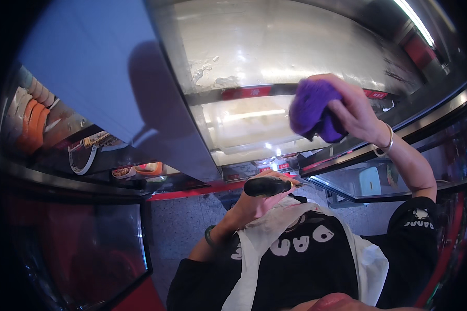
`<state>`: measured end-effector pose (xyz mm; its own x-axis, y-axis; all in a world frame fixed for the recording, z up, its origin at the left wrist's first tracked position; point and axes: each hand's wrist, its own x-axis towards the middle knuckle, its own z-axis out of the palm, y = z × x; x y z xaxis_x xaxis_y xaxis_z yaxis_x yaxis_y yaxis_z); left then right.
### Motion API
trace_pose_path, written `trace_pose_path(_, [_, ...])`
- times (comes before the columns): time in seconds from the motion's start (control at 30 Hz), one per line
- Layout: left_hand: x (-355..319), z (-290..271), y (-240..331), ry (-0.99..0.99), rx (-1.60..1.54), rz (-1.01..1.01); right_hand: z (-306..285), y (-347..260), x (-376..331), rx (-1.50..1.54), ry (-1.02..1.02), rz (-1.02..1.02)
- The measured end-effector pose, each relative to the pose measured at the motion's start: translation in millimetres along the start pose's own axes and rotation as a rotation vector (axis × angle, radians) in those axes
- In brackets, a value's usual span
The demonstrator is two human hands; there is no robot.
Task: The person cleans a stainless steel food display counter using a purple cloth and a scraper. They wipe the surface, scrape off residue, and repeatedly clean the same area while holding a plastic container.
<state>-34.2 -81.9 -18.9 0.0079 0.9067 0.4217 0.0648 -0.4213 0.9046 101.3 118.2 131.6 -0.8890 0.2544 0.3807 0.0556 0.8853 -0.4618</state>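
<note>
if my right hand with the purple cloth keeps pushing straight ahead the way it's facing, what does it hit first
Most likely the glass front of the food display case. The right hand presses the bunched purple cloth toward that pane, and nothing shows between them. Depth is unclear, so they may already touch.

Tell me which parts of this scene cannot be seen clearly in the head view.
- Head view: the tool with a black handle in the left hand; its working end is hidden behind the fingers.
- Head view: the purple cloth in the right hand is blurred, so its texture is unclear.
- Head view: small trays at the left are too small to tell their contents.
</note>
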Motion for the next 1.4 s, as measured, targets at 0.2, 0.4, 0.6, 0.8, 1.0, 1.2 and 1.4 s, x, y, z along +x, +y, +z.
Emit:
trace_pose_path(0.2, [-36.6, -3.9, 8.4, 0.029, -0.001, -0.147, -53.6, 23.6, 13.9, 0.227, 0.329, 0.482])
trace_pose_path(0.4, [-35.1, 2.6, 6.5, 0.029, 0.205, -0.065, -22.8, 83.2, 5.9, -0.353, 0.041, 0.139])
trace_pose_path(0.6, [-17.4, 17.9, -1.1, 0.016, 0.22, -0.017, -115.9, 182.9, -29.9, -0.955, -0.033, 0.556])
trace_pose_path(0.8, [-13.0, 24.4, 0.5, -0.025, 0.161, -0.063, -189.0, 249.4, -51.4, -1.071, -0.324, 1.068])
trace_pose_path(1.0, [1.9, 32.8, -4.8, -0.098, 0.049, -0.319, -21.0, 148.6, 59.8, -0.359, -0.022, -0.07])
trace_pose_path(1.2, [11.3, 37.7, -19.7, -0.015, 0.16, -0.1, -95.2, 188.1, 31.5, -0.753, 0.002, 0.207])
trace_pose_path(1.4, [8.2, 27.1, -15.9, 0.077, 0.171, -0.188, -214.0, 343.8, -34.6, -1.035, -0.068, 1.261])
